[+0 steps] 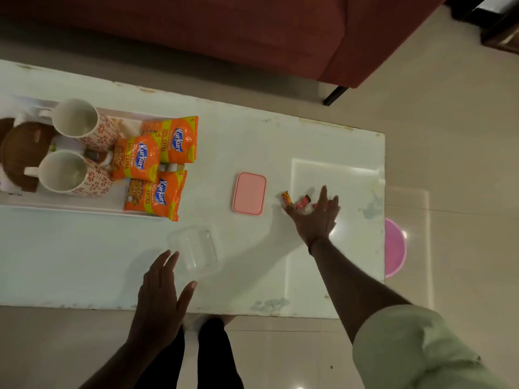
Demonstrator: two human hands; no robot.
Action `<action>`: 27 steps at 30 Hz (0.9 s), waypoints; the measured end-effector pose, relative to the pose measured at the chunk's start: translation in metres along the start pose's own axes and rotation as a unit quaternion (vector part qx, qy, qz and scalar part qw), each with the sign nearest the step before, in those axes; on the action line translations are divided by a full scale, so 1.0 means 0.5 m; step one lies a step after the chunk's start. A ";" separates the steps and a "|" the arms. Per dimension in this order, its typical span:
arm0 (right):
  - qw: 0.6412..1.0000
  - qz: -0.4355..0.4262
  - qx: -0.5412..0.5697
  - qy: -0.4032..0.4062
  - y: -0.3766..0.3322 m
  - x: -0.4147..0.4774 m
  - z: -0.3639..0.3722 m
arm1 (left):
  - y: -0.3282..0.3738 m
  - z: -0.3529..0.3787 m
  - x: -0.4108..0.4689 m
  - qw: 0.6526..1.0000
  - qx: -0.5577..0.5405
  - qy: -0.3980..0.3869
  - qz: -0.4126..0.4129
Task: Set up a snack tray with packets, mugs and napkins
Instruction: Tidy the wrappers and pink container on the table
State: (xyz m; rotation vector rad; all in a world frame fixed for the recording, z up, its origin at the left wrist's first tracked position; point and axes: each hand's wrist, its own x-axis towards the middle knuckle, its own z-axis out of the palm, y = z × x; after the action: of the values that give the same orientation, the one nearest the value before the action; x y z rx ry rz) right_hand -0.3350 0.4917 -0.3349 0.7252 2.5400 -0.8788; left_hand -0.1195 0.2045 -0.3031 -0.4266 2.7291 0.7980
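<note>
A white tray [84,211] at the left of the table holds two patterned mugs [77,120] [67,172] and three orange snack packets [179,140] [137,161] [157,196]. A clear plastic box [193,248] stands in front of my left hand [160,290], which hovers flat with straight fingers, just short of it. Its pink lid [249,193] lies further right. My right hand [316,216] reaches with spread fingers over several small wrapped candies [288,198] on the table; some are hidden under the fingers.
Brown woven coasters [22,147] lie at the tray's left end. A red sofa [224,32] stands beyond the white table [252,136]. A pink round object [394,248] sits on the floor off the table's right edge. My legs are at the near edge.
</note>
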 end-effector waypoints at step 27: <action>0.977 -0.038 0.205 -0.047 -0.063 -0.184 0.061 | 0.046 -0.013 0.109 0.963 -0.179 0.012 -0.200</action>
State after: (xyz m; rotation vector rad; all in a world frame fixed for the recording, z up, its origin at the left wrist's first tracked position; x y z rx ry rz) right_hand -0.2743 0.4183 -0.2988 0.6835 2.3386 -1.4520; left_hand -0.1790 0.2081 -0.3047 -1.0290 2.3883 1.1666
